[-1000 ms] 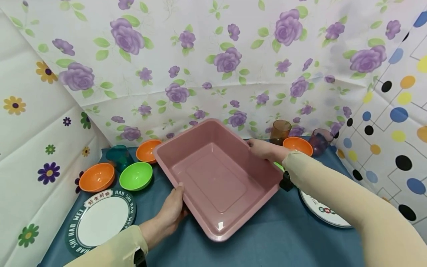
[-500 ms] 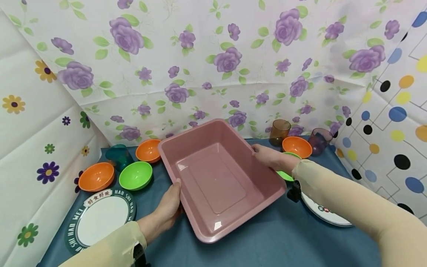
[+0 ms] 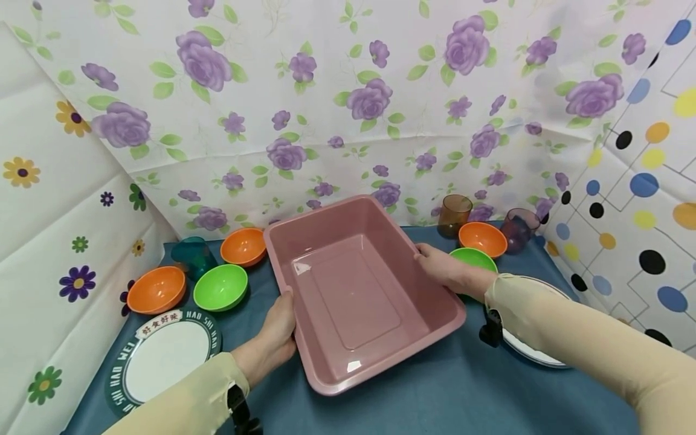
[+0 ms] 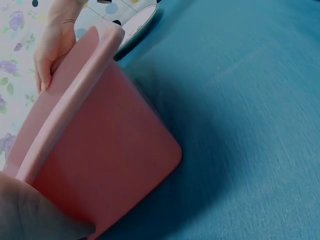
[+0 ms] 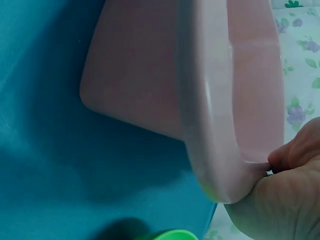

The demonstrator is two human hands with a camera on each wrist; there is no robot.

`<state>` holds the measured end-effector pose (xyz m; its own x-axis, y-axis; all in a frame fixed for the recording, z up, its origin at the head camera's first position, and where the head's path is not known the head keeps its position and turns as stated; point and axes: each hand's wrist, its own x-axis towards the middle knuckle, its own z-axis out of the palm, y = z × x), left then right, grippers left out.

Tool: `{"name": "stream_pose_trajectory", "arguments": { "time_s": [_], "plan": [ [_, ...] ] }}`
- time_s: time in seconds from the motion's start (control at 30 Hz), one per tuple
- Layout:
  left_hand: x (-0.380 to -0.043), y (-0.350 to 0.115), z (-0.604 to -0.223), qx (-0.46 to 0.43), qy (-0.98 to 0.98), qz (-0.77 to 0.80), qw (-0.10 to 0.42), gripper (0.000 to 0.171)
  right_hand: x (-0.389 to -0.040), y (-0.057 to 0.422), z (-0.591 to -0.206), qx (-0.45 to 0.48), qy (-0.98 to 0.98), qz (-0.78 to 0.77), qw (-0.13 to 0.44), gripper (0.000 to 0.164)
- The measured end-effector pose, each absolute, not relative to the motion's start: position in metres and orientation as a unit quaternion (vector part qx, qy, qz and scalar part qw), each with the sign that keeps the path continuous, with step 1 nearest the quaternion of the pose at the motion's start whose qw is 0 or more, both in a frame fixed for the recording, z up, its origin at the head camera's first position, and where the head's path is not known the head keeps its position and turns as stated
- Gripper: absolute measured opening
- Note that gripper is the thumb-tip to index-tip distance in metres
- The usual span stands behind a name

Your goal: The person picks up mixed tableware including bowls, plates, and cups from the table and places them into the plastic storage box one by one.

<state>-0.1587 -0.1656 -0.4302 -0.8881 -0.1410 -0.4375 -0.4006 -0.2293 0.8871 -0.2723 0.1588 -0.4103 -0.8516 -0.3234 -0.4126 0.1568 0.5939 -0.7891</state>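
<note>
A pink rectangular plastic tub (image 3: 348,290) sits at a slant in the middle of the head view, its inside bare. My left hand (image 3: 273,329) grips its left rim, thumb over the edge. On the opposite side, my right hand (image 3: 447,269) holds the right rim, with the thumb on top in the right wrist view. The tub's outer wall (image 4: 115,145) stands over the blue cloth and casts a shadow there. Whether its base touches the cloth I cannot tell. Fingers under the rim are partly hidden.
To the left are orange bowls (image 3: 157,290), a green bowl (image 3: 221,287), a teal cup (image 3: 194,257) and a plate (image 3: 168,356). At right stand a brown cup (image 3: 455,215), a purple cup (image 3: 519,230), an orange bowl (image 3: 483,239), a green bowl (image 3: 475,258) and a partly hidden plate (image 3: 535,353).
The tub has turned clockwise, its far corner shifting right and its near corner left. My right hand has moved right and nearer with it, uncovering more of the brown cup and green bowl.
</note>
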Motion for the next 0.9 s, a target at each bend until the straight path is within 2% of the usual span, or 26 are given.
{"name": "stream_pose_trajectory", "arguments": {
  "time_s": [0.27, 0.53, 0.9],
  "plan": [
    [-0.169, -0.165, -0.43, -0.207, 0.6, 0.768, 0.081, 0.027, -0.261, 0.16, -0.415, -0.022, 0.844, -0.473, 0.253, 0.058],
    [-0.175, -0.167, -0.432, -0.185, 0.624, 0.755, 0.081, 0.043, -0.249, 0.164, -0.416, -0.01, 0.83, -0.503, 0.241, 0.057],
    [-0.191, -0.176, -0.437, -0.163, 0.674, 0.71, 0.118, 0.061, -0.232, 0.163, -0.421, -0.011, 0.827, -0.522, 0.209, 0.059]
  ]
}}
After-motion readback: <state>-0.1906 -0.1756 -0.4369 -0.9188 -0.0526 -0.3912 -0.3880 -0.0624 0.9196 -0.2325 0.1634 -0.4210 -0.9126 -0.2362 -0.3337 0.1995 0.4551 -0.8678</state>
